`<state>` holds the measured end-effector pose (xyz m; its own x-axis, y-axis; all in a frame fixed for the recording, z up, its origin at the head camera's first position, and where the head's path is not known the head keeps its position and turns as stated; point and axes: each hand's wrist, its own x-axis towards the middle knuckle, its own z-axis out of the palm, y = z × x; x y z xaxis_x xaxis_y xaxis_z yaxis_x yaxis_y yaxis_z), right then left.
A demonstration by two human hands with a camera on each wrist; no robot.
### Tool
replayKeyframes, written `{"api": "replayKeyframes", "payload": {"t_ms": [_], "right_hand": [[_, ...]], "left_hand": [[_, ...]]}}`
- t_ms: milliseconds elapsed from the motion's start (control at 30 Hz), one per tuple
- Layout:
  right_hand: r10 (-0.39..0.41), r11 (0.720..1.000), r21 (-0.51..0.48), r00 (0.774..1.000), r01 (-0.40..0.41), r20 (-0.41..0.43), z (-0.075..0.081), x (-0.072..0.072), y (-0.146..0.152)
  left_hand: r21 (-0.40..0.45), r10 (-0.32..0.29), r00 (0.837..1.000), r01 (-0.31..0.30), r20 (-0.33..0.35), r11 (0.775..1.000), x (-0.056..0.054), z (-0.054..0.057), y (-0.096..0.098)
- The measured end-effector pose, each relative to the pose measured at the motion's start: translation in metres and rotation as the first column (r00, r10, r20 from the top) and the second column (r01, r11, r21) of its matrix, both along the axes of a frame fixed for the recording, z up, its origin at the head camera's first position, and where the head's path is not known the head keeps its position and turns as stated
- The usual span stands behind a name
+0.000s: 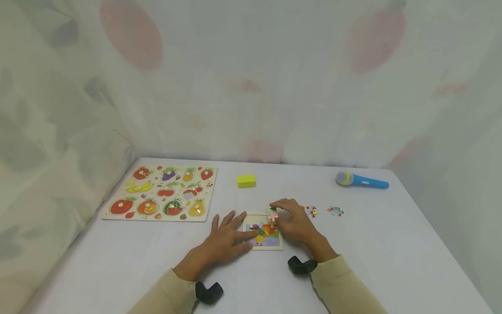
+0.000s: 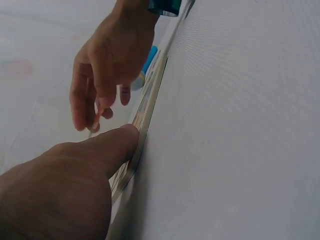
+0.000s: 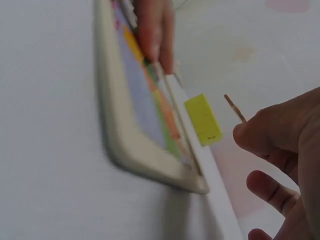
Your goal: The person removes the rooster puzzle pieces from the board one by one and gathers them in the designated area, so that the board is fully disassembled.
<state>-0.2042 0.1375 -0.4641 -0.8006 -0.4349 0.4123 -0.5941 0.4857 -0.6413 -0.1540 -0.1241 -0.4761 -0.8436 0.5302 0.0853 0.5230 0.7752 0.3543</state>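
A small wooden jigsaw board [image 1: 265,247] with a pale raised frame lies on the table, its lower part filled with coloured pieces. My left hand [image 1: 225,237] rests on its left side, fingers spread, some lying over the frame and picture. Above the board's upper right corner, my right hand [image 1: 295,222] pinches a jigsaw piece [image 1: 272,214] with pink and green on it. In the right wrist view that piece [image 3: 235,108] shows edge-on between thumb and fingers, apart from the board. Two loose jigsaw pieces [image 1: 312,211] [image 1: 335,211] lie to the right of that hand.
At the back left lies a fruit peg puzzle [image 1: 161,198]. A yellow block [image 1: 246,181] stands behind the jigsaw board. A blue toy microphone [image 1: 362,180] lies at the back right. Patterned cloth hangs behind the white table [image 1: 376,253].
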Motion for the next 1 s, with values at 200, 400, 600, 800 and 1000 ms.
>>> {"api": "replayKeyframes", "payload": {"t_ms": [200,400,600,800,1000], "right_hand": [[-0.001,0.998,-0.063,1.0,-0.001,-0.026,0.016,0.003,0.012],[-0.031,0.998,-0.062,0.999,0.029,-0.025,0.029,0.004,0.028],[-0.041,0.997,-0.074,0.998,0.038,-0.043,0.037,0.008,0.037],[-0.077,0.995,-0.071,0.996,0.073,-0.051,0.049,0.012,0.047],[-0.12,0.992,-0.047,0.989,0.117,-0.091,0.058,0.017,0.06]], "left_hand": [[-0.006,0.001,1.0,-0.001,0.009,1.0,0.001,-0.001,0.001],[-0.017,0.006,1.0,-0.006,0.028,1.0,0.001,0.001,0.001],[-0.002,0.005,1.0,-0.005,0.021,1.0,0.001,0.0,0.001],[0.012,0.002,1.0,-0.002,0.01,1.0,0.001,0.0,0.001],[0.007,0.004,1.0,-0.004,0.019,1.0,0.0,-0.001,0.001]]}}
